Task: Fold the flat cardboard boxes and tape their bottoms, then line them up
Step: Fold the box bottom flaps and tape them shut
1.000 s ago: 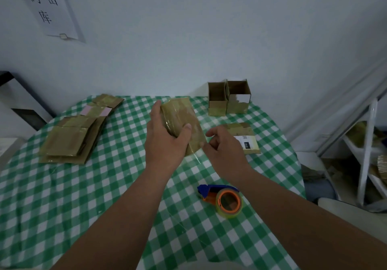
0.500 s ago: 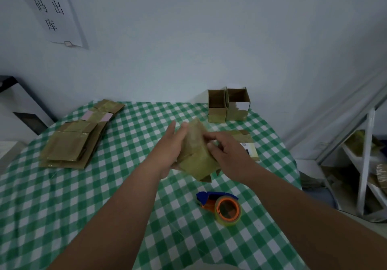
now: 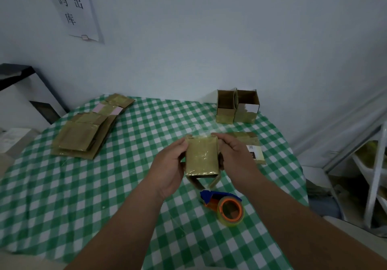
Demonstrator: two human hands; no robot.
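on the far left of the green checked tablecloth (image 3: 62,196) lies a stack of flat cardboard boxes (image 3: 83,135), some glossy with tape, two showing pink labels. above them a paper sign (image 3: 72,7) hangs on the wall. in the middle, above the cloth, the left hand (image 3: 167,169) grips the left side of a half-folded box (image 3: 201,157), fingers curled round its edge, thumb on the near face. the box's taped face points at the camera and loose flaps hang from its lower end. the right hand (image 3: 234,158) holds the box's right side, fingers wrapped behind it. just below the box a tape dispenser (image 3: 225,205) with an orange core rests on the cloth. behind the right hand lies another flat box (image 3: 254,150) with a white label. at the far edge two folded boxes (image 3: 237,107) stand upright, open tops up, touching side by side.
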